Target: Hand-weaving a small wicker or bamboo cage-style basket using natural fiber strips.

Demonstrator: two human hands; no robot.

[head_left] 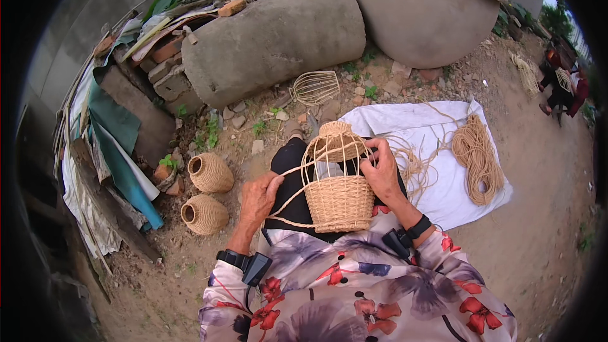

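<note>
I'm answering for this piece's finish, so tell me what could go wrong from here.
The basket has an open, unwoven stretch between its body and neck; if the left hand pulls its cord too hard, the frame might bend out of shape. The slack loop below that hand could twist or snag. The loose strands beside the coil look tangled and may knot.

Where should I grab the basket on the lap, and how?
Probably hold the basket by its woven lower wall, from the right: that weave is dense, while the ribs above are thin and bare, and the cord loops out left.
</note>
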